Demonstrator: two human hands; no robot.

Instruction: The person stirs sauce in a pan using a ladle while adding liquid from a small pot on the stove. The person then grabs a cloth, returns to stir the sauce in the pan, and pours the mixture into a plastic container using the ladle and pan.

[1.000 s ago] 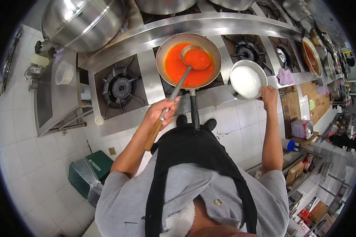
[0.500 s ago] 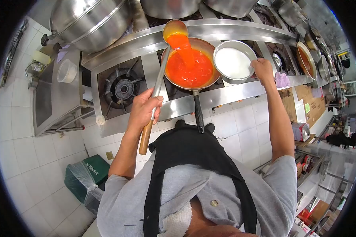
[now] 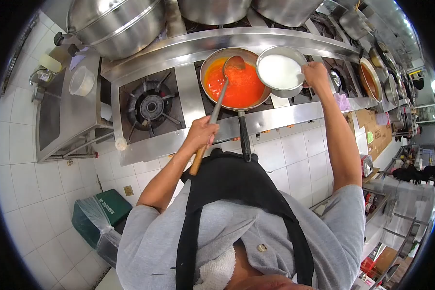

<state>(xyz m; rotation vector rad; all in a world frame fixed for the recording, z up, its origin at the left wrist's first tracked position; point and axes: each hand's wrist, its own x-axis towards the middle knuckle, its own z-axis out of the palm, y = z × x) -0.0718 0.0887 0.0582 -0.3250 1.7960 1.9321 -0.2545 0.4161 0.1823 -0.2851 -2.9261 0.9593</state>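
Note:
My left hand [image 3: 201,134] is wrapped round the shaft of a long ladle [image 3: 219,102] with a wooden grip end. The ladle's bowl rests in the red-orange sauce [image 3: 241,92] inside a frying pan [image 3: 207,62]. That pan sits on the stove with its black handle [image 3: 245,140] pointing toward me. With my right hand [image 3: 317,77] I grip the side of a metal saucepan [image 3: 287,92] holding white liquid [image 3: 279,71]. It is tilted a little toward the frying pan, its rim close to or over the pan's right edge. The saucepan's handle is hidden in my fingers.
An unlit burner [image 3: 152,106] lies left of the frying pan. Large metal pots [image 3: 217,12] stand along the back, with a big lidded pot [image 3: 116,26] at back left. A pan of brown-red sauce [image 3: 370,79] is far right. A green bin [image 3: 101,212] stands on the floor at left.
The ladle was raised and pouring red sauce; its bowl is now down in the pan. My left hand moved right. The saucepan shifted slightly left and tipped toward the frying pan.

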